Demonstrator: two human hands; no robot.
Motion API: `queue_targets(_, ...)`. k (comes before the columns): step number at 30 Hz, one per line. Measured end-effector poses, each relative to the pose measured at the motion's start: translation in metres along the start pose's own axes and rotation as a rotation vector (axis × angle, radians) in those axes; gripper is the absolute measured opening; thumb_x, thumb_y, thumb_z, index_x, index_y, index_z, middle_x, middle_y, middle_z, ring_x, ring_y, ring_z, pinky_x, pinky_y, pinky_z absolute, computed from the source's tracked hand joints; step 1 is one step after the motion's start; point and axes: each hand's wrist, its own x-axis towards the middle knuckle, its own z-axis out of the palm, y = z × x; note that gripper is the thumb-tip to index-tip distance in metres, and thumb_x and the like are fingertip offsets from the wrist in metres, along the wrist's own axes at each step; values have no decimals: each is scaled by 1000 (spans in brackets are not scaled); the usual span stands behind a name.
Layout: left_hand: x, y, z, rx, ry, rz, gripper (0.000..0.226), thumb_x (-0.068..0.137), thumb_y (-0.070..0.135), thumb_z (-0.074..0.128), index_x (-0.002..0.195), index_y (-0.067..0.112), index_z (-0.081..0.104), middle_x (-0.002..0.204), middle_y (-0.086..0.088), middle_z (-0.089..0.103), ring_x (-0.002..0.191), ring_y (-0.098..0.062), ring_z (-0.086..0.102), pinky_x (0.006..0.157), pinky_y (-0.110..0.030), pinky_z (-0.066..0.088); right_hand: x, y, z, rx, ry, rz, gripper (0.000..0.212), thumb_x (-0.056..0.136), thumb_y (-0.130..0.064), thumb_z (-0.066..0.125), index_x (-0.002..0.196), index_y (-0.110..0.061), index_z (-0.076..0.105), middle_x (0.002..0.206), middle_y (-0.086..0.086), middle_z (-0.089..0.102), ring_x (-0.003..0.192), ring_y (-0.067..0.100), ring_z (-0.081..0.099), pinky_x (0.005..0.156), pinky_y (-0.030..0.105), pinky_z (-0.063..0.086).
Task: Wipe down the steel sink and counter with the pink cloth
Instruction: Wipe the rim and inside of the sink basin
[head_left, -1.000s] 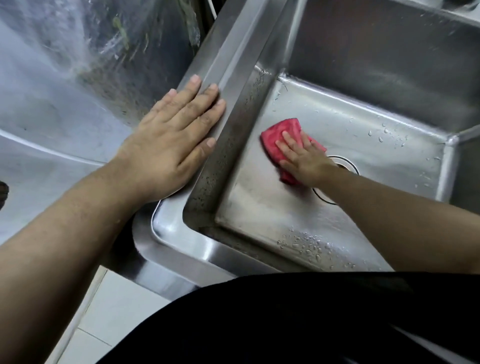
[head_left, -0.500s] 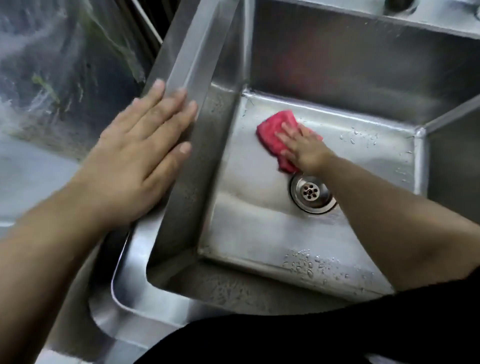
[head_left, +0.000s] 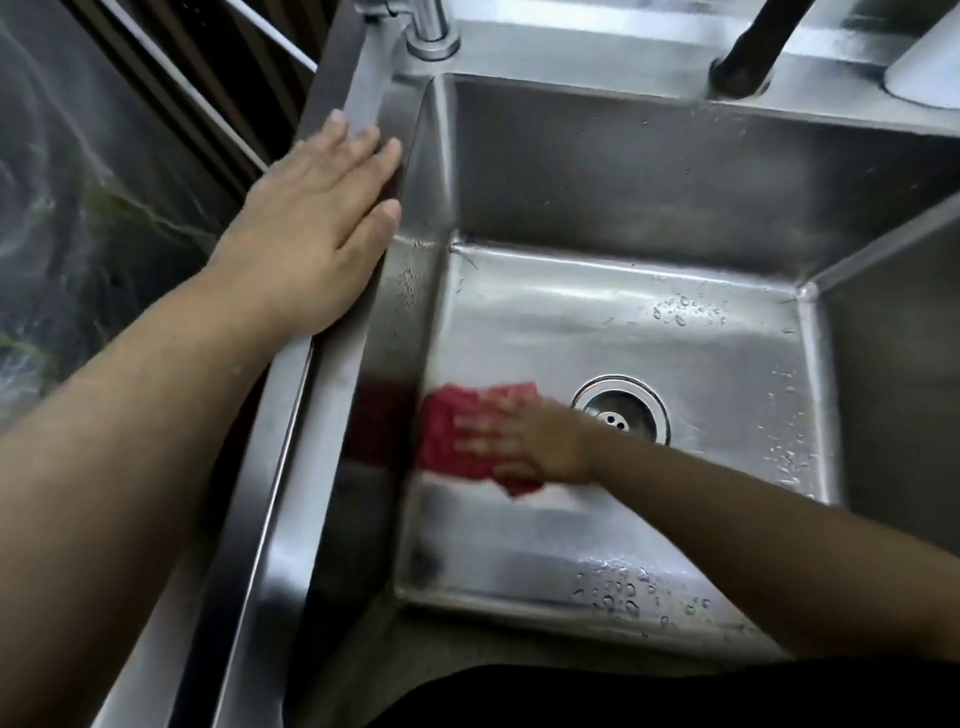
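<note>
Evidently bracing, our released left grip rests on the sink rim; our flat-fingered right grip presses the pink cloth.

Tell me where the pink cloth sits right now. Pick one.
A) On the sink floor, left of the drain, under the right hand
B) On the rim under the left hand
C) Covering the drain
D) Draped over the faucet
A: the pink cloth lies flat on the floor of the sink, left of the drain, with the right hand pressing on it.
</note>
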Motion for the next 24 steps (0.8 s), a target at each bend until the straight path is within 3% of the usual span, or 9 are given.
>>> queue_targets(4,0,-1,2,16,6,6,61,91,40,21,144,11,26,154,-10,21,144,-21,4,115,-32,1,40,66,-18,75,62,595,52,99,-40,35,147,-28,19,159,1,8,145,31,3,115,42,2)
queue_targets(7,1,0,2,30,8,23,61,91,39,22,143,8,27,153,-12,22,144,-24,6,116,-36,3,61,47,-9,123,100,832,55,98,-43,30,148,-31,12,159,-2,3,144,34,-6,115,48,-1)
queue_targets(10,1,-1,1,39,19,32,60,91,37,23,142,6,30,152,-14,25,144,-27,9,117,-38,5,44,-14,11,68,103,600,56,94,-43,44,145,-25,29,155,6,21,140,47,10,111,58,12)
queue_targets(13,1,-1,3,50,30,36,60,91,37,24,142,6,31,152,-15,26,143,-27,10,117,-39,6,4,-37,17,-27,31,303,51,90,-48,44,137,-28,45,147,1,41,134,41,33,106,56,29)
queue_targets(16,2,-2,3,73,31,49,60,91,37,25,142,5,30,151,-15,27,143,-27,11,116,-40,7,2,-4,12,-8,-6,258,51,94,-44,44,141,-26,38,151,1,34,139,36,25,112,50,21)
queue_targets(20,0,-2,5,102,19,44,62,90,40,25,143,6,28,153,-14,24,143,-26,9,115,-37,4,-5,69,-11,31,122,888,54,99,-41,32,148,-26,16,158,4,10,145,30,4,117,41,4)
queue_targets(24,4,-3,7,94,15,73,63,90,41,24,143,8,26,154,-11,21,144,-24,6,115,-37,2,-28,76,-12,192,260,1392,55,98,-45,28,148,-33,8,159,-7,-1,145,27,-6,117,45,-2)
